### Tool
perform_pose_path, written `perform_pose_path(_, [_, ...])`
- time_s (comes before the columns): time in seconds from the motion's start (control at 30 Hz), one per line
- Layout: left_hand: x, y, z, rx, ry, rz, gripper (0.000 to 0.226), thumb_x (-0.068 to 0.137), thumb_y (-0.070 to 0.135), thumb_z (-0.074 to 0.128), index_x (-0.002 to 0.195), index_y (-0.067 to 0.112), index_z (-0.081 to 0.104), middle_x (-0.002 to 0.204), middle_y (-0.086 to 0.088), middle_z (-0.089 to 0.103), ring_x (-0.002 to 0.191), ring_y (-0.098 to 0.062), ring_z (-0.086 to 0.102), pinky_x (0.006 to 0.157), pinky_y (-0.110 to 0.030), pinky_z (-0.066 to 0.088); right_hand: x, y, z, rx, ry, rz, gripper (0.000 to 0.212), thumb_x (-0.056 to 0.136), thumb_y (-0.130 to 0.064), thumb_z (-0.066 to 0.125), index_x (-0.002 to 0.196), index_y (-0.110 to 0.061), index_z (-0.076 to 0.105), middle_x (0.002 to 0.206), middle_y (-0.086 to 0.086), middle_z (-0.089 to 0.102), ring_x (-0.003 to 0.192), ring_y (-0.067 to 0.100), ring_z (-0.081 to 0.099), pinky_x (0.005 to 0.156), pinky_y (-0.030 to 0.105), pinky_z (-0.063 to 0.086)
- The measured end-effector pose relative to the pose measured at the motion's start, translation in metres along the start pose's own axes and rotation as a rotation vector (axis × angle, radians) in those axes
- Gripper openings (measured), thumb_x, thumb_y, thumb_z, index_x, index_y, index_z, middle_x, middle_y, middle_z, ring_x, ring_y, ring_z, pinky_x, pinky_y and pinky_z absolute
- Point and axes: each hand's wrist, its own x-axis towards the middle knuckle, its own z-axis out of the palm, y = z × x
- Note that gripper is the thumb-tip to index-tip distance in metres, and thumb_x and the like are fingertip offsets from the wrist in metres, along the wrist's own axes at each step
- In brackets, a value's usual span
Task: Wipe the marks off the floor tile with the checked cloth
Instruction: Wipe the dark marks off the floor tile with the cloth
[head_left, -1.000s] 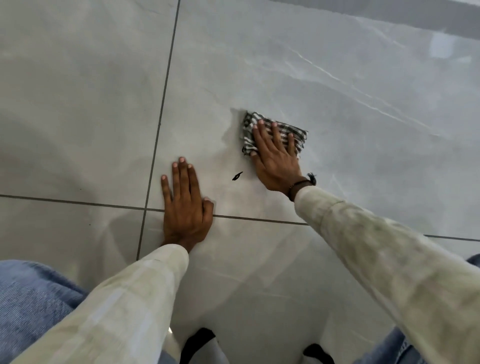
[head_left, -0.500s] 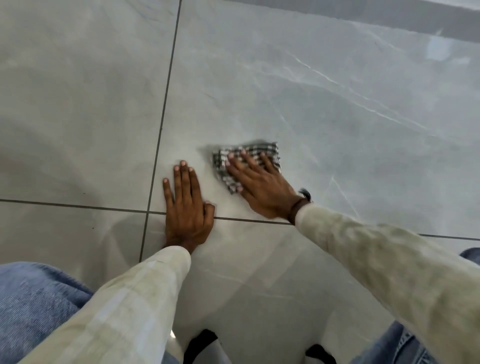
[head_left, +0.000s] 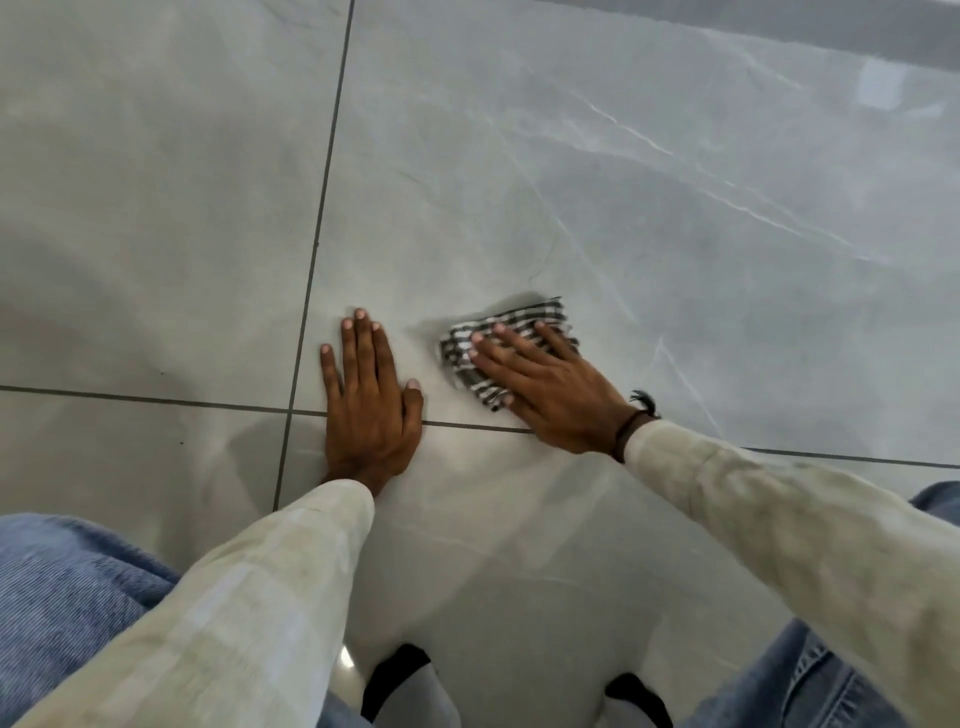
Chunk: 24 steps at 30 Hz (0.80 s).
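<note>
The checked cloth (head_left: 519, 325), black and white and folded small, lies on the glossy grey floor tile (head_left: 571, 182). My right hand (head_left: 550, 387) presses flat on the cloth with spread fingers, near the tile's front edge. My left hand (head_left: 369, 400) rests flat on the floor just left of the cloth, palm across the grout line, holding nothing. No dark mark shows on the tile; the spot where one lay is under the cloth and hand.
Dark grout lines (head_left: 317, 234) cross beside my left hand. My knees in blue jeans (head_left: 67, 597) frame the bottom corners, with my socked feet (head_left: 405, 686) between them. A darker grey strip (head_left: 779, 21) runs along the far top edge.
My right hand has dragged the cloth from farther up the tile back toward me and left, over the small black mark, which no longer shows. My left hand has stayed put.
</note>
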Motion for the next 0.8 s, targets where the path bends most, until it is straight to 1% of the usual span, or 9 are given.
perform_pose_path(0.17, [0.002,0.001,0.001,-0.002,0.004,-0.007,0.079,0.106,0.042,0.028,0.168,-0.003,0.010,0.180,-0.024,0.006,0.169,-0.038,0.007,0.135,-0.062,0.011,0.039,0.013,-0.014,0.087,0.099,0.371,0.062,0.109,-0.038,0.032,0.167,-0.025,0.014,0.177,-0.003,0.012,0.164,0.023,0.008,0.129,0.059,0.013])
perform_pose_path(0.2, [0.002,0.001,0.001,-0.004,0.005,-0.007,0.079,0.106,0.043,0.028,0.168,-0.003,0.010,0.179,-0.024,0.006,0.169,-0.038,0.007,0.135,-0.062,0.011,0.044,0.002,-0.015,0.086,0.109,0.358,0.063,0.108,-0.038,0.032,0.167,-0.023,0.016,0.176,-0.001,0.014,0.164,0.025,0.010,0.128,0.061,0.014])
perform_pose_path(0.27, [0.001,0.001,0.001,-0.002,0.013,-0.003,0.080,0.106,0.043,0.030,0.168,-0.004,0.011,0.179,-0.024,0.007,0.169,-0.038,0.007,0.135,-0.062,0.012,0.032,-0.014,-0.004,0.034,0.096,0.174,0.061,0.108,-0.037,0.033,0.166,-0.022,0.022,0.175,0.001,0.020,0.163,0.027,0.015,0.129,0.061,0.016])
perform_pose_path(0.37, [0.002,0.000,0.003,-0.009,0.020,-0.006,0.080,0.106,0.043,0.029,0.168,-0.003,0.010,0.180,-0.024,0.006,0.169,-0.037,0.007,0.135,-0.062,0.011,-0.011,0.010,0.004,-0.018,0.025,0.013,0.059,0.109,-0.038,0.033,0.166,-0.025,0.022,0.175,-0.003,0.021,0.163,0.022,0.015,0.131,0.054,0.014])
perform_pose_path(0.5, [0.001,-0.001,0.007,0.013,0.037,-0.010,0.079,0.108,0.045,0.025,0.168,-0.003,0.008,0.180,-0.024,0.006,0.169,-0.037,0.006,0.135,-0.062,0.012,0.002,0.058,-0.009,0.060,0.057,0.371,0.060,0.110,-0.039,0.033,0.167,-0.027,0.016,0.176,-0.004,0.013,0.164,0.021,0.009,0.128,0.059,0.016])
perform_pose_path(0.6, [0.000,-0.001,0.007,0.023,0.052,-0.004,0.079,0.108,0.044,0.025,0.168,-0.003,0.007,0.179,-0.024,0.007,0.169,-0.037,0.007,0.134,-0.062,0.013,0.055,0.035,-0.022,0.142,0.104,0.509,0.063,0.110,-0.041,0.032,0.167,-0.023,0.013,0.177,-0.002,0.009,0.164,0.026,0.004,0.129,0.061,0.009])
perform_pose_path(0.7, [-0.001,-0.001,0.006,0.025,0.056,-0.004,0.080,0.107,0.044,0.028,0.168,-0.003,0.008,0.179,-0.025,0.008,0.169,-0.038,0.008,0.134,-0.062,0.013,0.063,-0.012,-0.010,0.081,0.080,0.256,0.063,0.108,-0.039,0.035,0.167,-0.023,0.018,0.176,-0.002,0.015,0.164,0.027,0.010,0.129,0.061,0.010])
perform_pose_path(0.77, [-0.001,-0.001,0.007,0.027,0.051,0.000,0.080,0.106,0.044,0.028,0.168,-0.003,0.008,0.179,-0.025,0.007,0.169,-0.037,0.008,0.134,-0.062,0.013,0.041,-0.009,-0.002,0.031,0.086,0.085,0.061,0.107,-0.038,0.036,0.166,-0.025,0.022,0.175,-0.004,0.020,0.163,0.023,0.015,0.130,0.056,0.013])
perform_pose_path(0.8, [-0.001,-0.001,0.007,0.027,0.047,-0.001,0.080,0.106,0.044,0.028,0.168,-0.003,0.008,0.179,-0.024,0.007,0.169,-0.037,0.008,0.134,-0.062,0.013,0.033,0.006,0.000,0.027,0.106,0.083,0.059,0.108,-0.037,0.037,0.165,-0.026,0.025,0.174,-0.003,0.024,0.162,0.023,0.019,0.130,0.055,0.015])
